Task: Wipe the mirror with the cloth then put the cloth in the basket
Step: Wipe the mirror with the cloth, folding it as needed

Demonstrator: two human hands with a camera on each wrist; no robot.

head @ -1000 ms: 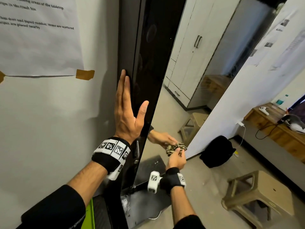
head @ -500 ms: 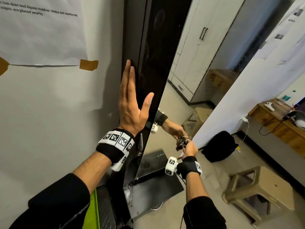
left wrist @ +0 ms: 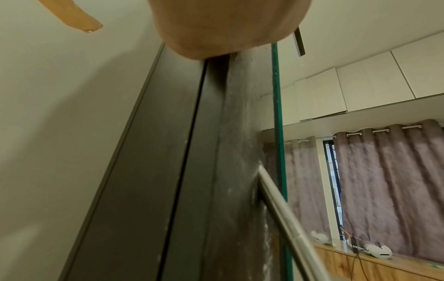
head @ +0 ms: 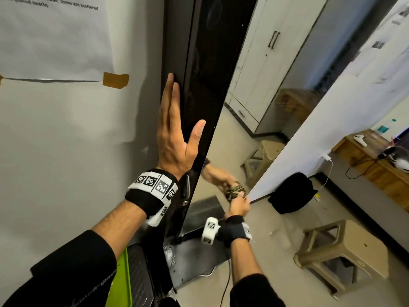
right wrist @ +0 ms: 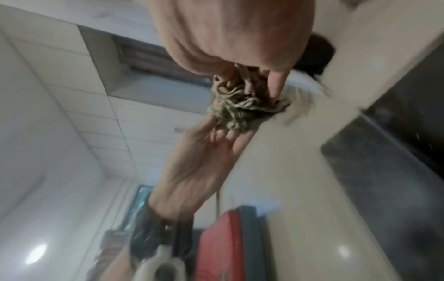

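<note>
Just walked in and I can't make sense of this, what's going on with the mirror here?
A person is wiping a tall mirror that stands against the wall. The right hand grips a bunched-up cloth and presses it against the lower part of the glass. The left hand lies flat, fingers straight, on the dark edge beside the mirror, apparently to steady it. The cloth is in use, so putting it in the basket is not yet done; no basket is clearly in view.

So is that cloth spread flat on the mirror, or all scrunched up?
Scrunched up. The cloth is a crumpled wad in the right hand, fingers curled round it, pressed to the mirror glass low down.
</note>
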